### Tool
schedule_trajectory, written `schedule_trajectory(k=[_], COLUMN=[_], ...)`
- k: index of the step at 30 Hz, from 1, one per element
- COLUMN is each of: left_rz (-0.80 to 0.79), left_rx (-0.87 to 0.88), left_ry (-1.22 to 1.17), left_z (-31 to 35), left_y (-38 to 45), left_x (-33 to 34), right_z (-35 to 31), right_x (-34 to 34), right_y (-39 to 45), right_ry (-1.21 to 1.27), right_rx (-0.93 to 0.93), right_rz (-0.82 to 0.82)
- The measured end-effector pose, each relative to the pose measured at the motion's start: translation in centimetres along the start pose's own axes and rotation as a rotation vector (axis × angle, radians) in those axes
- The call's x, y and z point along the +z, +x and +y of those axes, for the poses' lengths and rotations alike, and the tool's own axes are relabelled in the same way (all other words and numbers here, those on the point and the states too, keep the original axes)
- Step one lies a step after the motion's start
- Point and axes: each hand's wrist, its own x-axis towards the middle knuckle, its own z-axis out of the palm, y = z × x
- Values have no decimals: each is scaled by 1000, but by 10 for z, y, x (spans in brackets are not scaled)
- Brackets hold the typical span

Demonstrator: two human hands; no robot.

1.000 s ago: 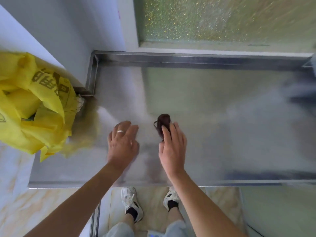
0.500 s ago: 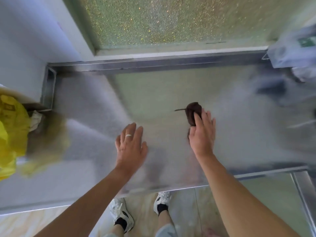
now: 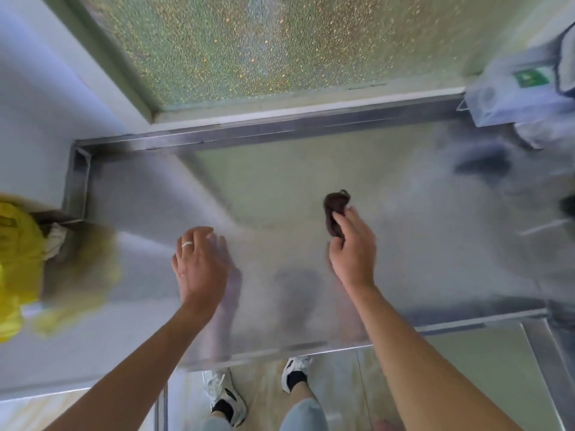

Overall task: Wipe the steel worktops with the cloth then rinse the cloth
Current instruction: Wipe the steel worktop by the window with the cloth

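Note:
A small dark brown cloth [image 3: 334, 209], bunched up, lies on the steel worktop [image 3: 280, 181] near its middle. My right hand [image 3: 353, 247] grips the near end of the cloth with curled fingers. My left hand [image 3: 199, 262], a ring on one finger, hovers over the worktop to the left with its fingers relaxed and nothing in it. The steel surface is dull and reflects both forearms.
A yellow bag [image 3: 18, 265] sits at the left end of the worktop. A pale box with a green label [image 3: 522, 88] stands at the far right corner. A raised steel rim [image 3: 264, 132] and a frosted window run along the back. The front edge is near my shoes.
My right hand has slid the cloth to the right and its fingers have curled around it. The view has swung right, so the yellow bag sits further left. The left hand followed slightly.

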Motion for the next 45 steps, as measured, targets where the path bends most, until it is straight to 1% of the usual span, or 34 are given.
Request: schedule_trajectory(k=[3,6,8,11,15,19,21,25,27,28,29,30,31,33,35,38,40,41,43,45], left_rz=[39,43,50,25,-67,-180,-223,-351,-372,-383,-393,-407,-429,-529,-666,-899,-1042,-1117,-1284,-1383], left_rx=[-34,-62,-54,-41,18,231,348,507,534,541,556,579,614,701,766,819,847,830,721,661], left_ry=[-3,-2,6,4,-12,-12,4,-15,-58,-72,-86,-95,-107,-124,-131,-179,-278,-361,-512,-542], left_z=[-15,-31,-42,-55,-65,-70,-78,-94,-94,-91,-85,-78,-71,-52,-27,18,49,65,94,118], left_y=[14,21,22,20,6,-21,-33,-49,-56,-59,-63,-67,-72,-84,-101,-134,-160,-174,-200,-225], left_x=[-15,-26,-30,-32,-33,-35,-34,-36,-39,-41,-44,-45,-46,-51,-58,-72,-85,-91,-97,-92], right_z=[-62,-115,-133,-140,-140,-147,-152,-157,-158,-157,-155,-152,-149,-144,-143,-141,-134,-129,-116,-100], right_x=[48,82,93,96,86,72,63,35,13,1,-11,-22,-33,-55,-79,-121,-148,-161,-186,-209], right_y=[-10,-36,-56,-82,-120,-165,-184,-221,-236,-240,-243,-243,-241,-236,-230,-225,-228,-231,-239,-250], right_ry=[93,153,182,192,215,190,171,106,23,0,3,26,63,129,173,215,218,220,234,233], right_rx=[-263,-458,-540,-570,-528,-464,-425,-264,-146,-72,25,135,243,434,568,638,676,702,759,799], right_rz=[-187,-366,-436,-493,-543,-542,-576,-728,-811,-823,-795,-712,-591,-356,-192,4,105,140,192,250])
